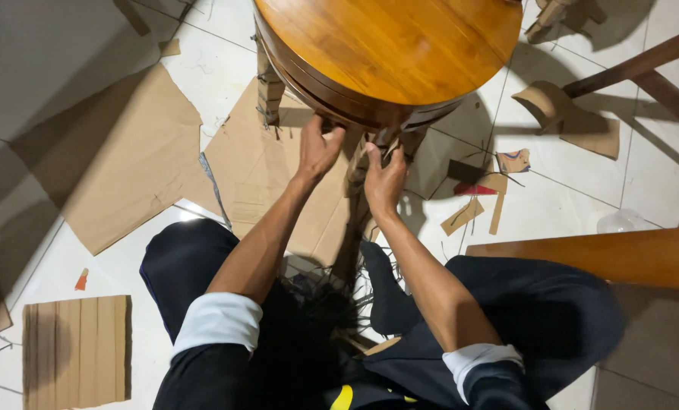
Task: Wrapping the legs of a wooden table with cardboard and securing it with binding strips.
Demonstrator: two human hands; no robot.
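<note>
Under the round wooden table [389, 45], both hands' fingers [320, 129] seemingly grip cardboard-wrapped legs [358, 163].

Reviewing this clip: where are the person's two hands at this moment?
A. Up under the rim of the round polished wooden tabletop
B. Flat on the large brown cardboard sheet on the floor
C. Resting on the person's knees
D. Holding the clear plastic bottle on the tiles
A: the left hand and right hand both reach under the edge of the round polished wooden tabletop, by the cardboard-wrapped table leg.
</note>
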